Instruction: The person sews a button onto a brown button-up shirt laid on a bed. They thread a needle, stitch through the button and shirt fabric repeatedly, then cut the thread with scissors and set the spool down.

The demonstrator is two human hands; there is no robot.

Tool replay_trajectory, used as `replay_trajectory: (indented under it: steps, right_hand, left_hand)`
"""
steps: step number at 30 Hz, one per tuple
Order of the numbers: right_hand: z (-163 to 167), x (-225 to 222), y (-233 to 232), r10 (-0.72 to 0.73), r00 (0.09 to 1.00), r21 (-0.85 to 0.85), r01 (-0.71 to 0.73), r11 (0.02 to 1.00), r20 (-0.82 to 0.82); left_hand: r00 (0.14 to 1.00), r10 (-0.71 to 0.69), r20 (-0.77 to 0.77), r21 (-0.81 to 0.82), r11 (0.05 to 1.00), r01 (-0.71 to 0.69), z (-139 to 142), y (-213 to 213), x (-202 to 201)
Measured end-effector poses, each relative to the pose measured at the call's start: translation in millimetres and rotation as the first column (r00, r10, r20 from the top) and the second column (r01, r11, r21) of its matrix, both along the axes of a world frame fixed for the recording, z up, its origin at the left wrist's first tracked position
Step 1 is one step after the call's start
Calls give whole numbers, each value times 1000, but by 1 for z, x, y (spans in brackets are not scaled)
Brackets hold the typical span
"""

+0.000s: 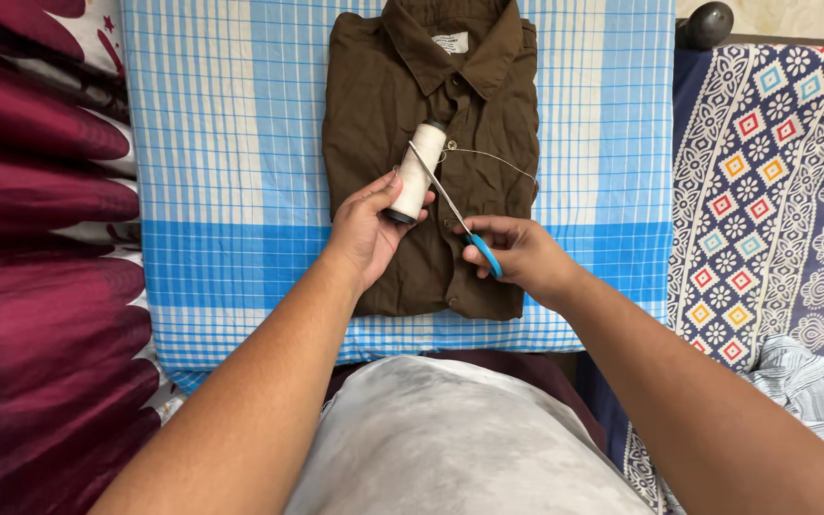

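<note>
Nearest the camera, the person's pale grey lap fills the bottom edge, with both bare forearms reaching forward over it. The left hand is curled around the lower end of a white thread spool, holding it tilted above the middle of a folded brown shirt. The right hand grips a pair of blue-handled scissors, fingers through the handles, blades pointing up and left so their tip lies against the spool. A thin thread runs from the top of the spool out to the right across the shirt. The shirt lies collar-away on a blue and white checked cloth. A maroon petal-patterned fabric lies along the left edge, a patterned blue quilt along the right. At the far right corner sits a dark rounded knob.
</note>
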State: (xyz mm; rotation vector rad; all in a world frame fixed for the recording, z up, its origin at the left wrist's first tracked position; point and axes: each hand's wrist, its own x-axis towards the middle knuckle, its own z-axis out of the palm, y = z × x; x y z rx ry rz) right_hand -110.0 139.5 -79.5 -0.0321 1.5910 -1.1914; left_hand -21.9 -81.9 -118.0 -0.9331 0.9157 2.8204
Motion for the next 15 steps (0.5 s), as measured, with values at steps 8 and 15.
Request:
replay_trajectory:
  steps: [8, 15]
  right_hand:
    - [10, -4, -8, 83, 996, 48, -82, 996, -26]
    - [12, -6, -13, 123, 992, -42, -124, 991, -35]
  left_hand:
    - [999, 26, 19, 6, 1000, -27, 0, 2, 0]
    - [999, 20, 26, 5, 1000, -20, 0, 1, 0]
